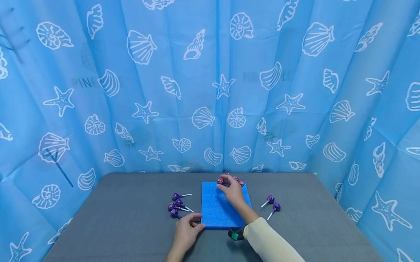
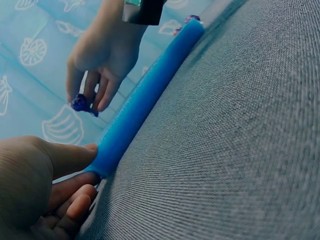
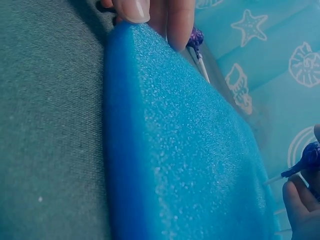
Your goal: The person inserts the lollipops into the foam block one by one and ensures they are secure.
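Pinching a wrapped lollipop (image 1: 220,181), the right hand (image 1: 234,192) is hovering over the far part of a blue foam block (image 1: 219,211) on the grey desk (image 1: 130,226). The left hand (image 1: 186,233) is gripping the block's near left corner. More lollipops (image 1: 241,182) are showing at its far end; four are lying left, two right.

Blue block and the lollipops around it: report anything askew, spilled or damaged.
Nothing stands out. The blue block lies flat, its near-left corner pinched by the left hand. The lollipops on its left are loosely bunched at uneven angles, but no spill or damage shows.
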Available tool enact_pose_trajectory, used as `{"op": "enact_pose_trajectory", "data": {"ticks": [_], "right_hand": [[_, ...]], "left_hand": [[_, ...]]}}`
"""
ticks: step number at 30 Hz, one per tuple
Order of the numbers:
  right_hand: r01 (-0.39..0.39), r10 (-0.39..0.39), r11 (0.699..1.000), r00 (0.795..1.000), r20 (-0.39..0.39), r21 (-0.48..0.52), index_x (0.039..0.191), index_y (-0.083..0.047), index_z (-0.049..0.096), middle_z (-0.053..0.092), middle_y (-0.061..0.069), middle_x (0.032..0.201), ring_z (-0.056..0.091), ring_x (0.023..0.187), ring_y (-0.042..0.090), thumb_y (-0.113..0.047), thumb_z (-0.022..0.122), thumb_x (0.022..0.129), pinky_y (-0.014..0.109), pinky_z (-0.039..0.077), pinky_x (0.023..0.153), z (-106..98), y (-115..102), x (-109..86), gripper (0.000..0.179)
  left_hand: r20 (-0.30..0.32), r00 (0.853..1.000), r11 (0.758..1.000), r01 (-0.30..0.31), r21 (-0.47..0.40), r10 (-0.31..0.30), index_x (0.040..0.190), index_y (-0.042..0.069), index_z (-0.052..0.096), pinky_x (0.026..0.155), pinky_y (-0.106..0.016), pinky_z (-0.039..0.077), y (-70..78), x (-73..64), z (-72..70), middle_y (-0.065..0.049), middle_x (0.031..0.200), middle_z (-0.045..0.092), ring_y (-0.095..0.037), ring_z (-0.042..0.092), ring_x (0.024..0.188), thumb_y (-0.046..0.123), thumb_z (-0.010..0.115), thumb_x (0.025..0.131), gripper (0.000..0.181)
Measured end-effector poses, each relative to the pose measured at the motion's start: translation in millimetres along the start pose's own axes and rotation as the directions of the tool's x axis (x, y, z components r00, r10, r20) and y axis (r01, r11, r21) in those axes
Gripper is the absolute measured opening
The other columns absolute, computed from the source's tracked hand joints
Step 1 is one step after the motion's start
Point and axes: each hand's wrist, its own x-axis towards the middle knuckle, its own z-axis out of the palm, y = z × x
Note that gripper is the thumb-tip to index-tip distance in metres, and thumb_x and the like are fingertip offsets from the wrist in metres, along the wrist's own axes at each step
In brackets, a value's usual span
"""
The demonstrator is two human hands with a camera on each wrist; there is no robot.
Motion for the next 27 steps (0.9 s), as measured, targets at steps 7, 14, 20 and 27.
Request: {"op": "enact_pose_trajectory", "data": {"ticks": [7, 14, 20, 27], "right_hand": [[0.015, -0.013, 1.0, 0.997, 0.075, -0.027, 0.134, -0.004, 0.053, 0.059, 0.016, 0.128, 0.054, 0.119, 0.036, -0.013, 0.069, 0.091, 0.05, 0.046, 0.091, -7.0, -4.5, -7.1, 0.046], [0.008, -0.008, 1.0, 0.991, 0.131, 0.0, 0.138, -0.006, 0.049, 0.055, 0.017, 0.134, 0.052, 0.122, 0.038, -0.009, 0.068, 0.092, 0.049, 0.048, 0.09, -15.8, -7.5, -14.4, 0.051], [0.018, -0.023, 0.999, 0.992, 0.122, 0.04, 0.137, -0.003, 0.049, 0.055, 0.019, 0.133, 0.053, 0.12, 0.039, -0.007, 0.067, 0.092, 0.051, 0.046, 0.092, -25.7, -9.9, -20.4, 0.049], [0.077, -0.079, 0.997, 0.992, 0.094, 0.029, 0.13, 0.0, 0.054, 0.059, 0.021, 0.125, 0.057, 0.115, 0.035, -0.005, 0.068, 0.091, 0.049, 0.046, 0.093, -36.1, -9.7, -28.8, 0.041]], "left_hand": [[0.007, 1.0, 1.0, 0.006, -0.004, -0.006, 0.107, 0.009, 0.071, 0.064, -0.028, 0.045, 1.2, 0.1, -0.5, 0.0, 0.095, 0.07, -0.011, 0.056, 0.074, 0.011, 0.078, 0.081, 0.027], [0.002, 1.0, 1.0, 0.007, 0.005, -0.007, 0.107, 0.009, 0.071, 0.064, -0.029, 0.046, 1.3, 1.3, 0.5, 0.0, 0.095, 0.07, -0.01, 0.057, 0.074, 0.011, 0.079, 0.081, 0.027], [-0.001, 1.0, 1.0, 0.007, 0.006, -0.007, 0.106, 0.009, 0.072, 0.064, -0.029, 0.045, 2.6, 1.1, 0.0, 0.0, 0.094, 0.07, -0.01, 0.057, 0.074, 0.011, 0.079, 0.08, 0.027], [0.002, 1.0, 1.0, 0.006, 0.009, -0.006, 0.107, 0.009, 0.071, 0.065, -0.029, 0.045, 2.7, -0.3, -0.1, 0.0, 0.095, 0.07, -0.011, 0.057, 0.075, 0.011, 0.079, 0.08, 0.028]]}}
